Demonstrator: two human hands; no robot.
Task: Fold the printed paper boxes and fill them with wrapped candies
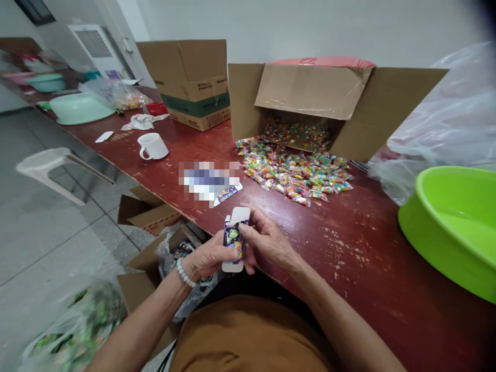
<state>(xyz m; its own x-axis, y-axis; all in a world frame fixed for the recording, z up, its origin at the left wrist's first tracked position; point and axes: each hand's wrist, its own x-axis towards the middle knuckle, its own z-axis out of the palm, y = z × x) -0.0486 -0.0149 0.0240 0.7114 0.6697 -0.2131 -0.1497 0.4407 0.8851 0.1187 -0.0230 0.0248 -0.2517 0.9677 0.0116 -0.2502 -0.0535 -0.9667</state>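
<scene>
My left hand [211, 256] grips a small printed card package [233, 240] with a dark purple cartoon design and white ends. My right hand [267, 240] presses its fingers on the package's upper part, near the white end. Beyond my hands, a heap of small colourful sweet packets [294, 175] spills from an open cardboard box [310, 98] lying on its side. Another printed card [227, 195] lies on the red table [349, 243], partly under a pixelated patch [207, 181].
A bright green basin [453, 227] and a plastic bag [437, 139] stand at the right. A white mug [153, 146], a pale green basin [81, 108] and a closed carton [189, 85] sit farther along. Open cartons [151, 258] stand below the table edge.
</scene>
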